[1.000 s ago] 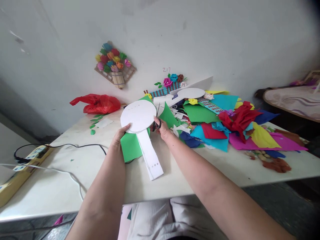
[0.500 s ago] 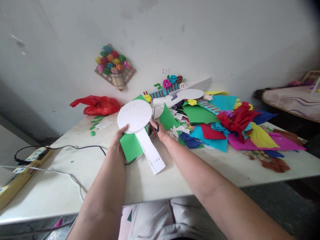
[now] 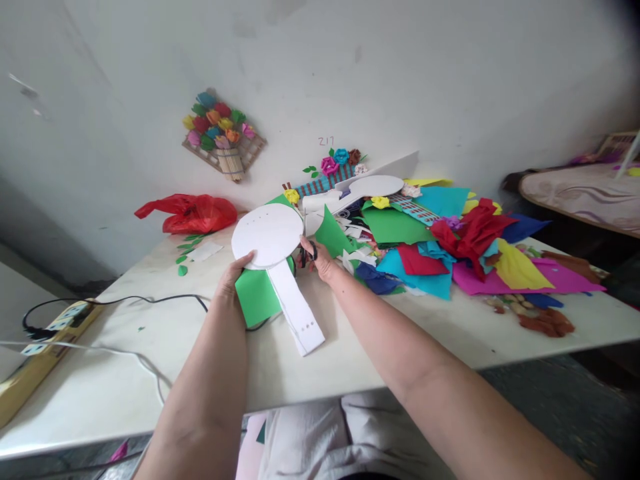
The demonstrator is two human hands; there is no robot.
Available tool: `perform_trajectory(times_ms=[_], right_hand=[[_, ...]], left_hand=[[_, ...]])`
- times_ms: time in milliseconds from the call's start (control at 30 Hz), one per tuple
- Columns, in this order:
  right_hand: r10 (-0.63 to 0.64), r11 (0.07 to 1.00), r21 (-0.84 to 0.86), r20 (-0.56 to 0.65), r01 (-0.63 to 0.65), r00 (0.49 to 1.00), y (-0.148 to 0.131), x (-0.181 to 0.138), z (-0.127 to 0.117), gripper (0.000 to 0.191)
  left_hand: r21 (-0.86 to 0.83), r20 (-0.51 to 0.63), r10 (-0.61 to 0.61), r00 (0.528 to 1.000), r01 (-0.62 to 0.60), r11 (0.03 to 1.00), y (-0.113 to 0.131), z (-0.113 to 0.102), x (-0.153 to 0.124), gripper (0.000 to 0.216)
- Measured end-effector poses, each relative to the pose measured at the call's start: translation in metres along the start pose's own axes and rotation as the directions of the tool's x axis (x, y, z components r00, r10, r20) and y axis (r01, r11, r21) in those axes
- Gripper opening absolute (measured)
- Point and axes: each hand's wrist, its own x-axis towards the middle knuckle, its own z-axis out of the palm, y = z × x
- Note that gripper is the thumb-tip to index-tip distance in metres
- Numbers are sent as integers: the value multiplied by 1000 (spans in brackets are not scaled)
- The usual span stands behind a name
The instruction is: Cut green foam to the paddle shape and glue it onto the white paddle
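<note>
White card takes centre stage, a round-headed paddle shape (image 3: 267, 235) held up over the pale table (image 3: 200, 383), and we'll read the clock from its disc. At half past seven the left hand (image 3: 233, 275) is clamped on the rim, thumb on top, with green paper (image 3: 257, 297) behind the card, showing below at six and peeking out at one. Round to four now, and the right hand (image 3: 317, 259), well apart from its partner, grips black-handled scissors (image 3: 309, 251), blades pointing up close along the disc's edge; how wide they part, I can't tell. Down at five runs the paddle's strip, dotted near its end. Just beyond the scissors, at three, stands a cut green piece (image 3: 331, 232), and up past two lies another white paddle (image 3: 376, 186). Out along three sprawls the colour: crumpled red paper (image 3: 470, 230), a yellow piece (image 3: 523, 265) and a magenta sheet (image 3: 575, 283). Swing over to nine for a red plastic bag (image 3: 200, 215), small green leaves (image 3: 183, 271) just below it, and further out, past eight, a power strip (image 3: 55, 337). Up the wall at eleven, a tulip decoration (image 3: 220, 133); towards two, paper roses (image 3: 341, 157)!
</note>
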Motion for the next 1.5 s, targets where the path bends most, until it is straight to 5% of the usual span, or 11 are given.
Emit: perform_trajectory(times_ms=[1500], right_hand=[[41, 998, -43, 10, -40, 999, 0, 8, 0, 51]], left_hand=[[-12, -13, 5, 1000, -5, 1000, 3, 3, -8, 48]])
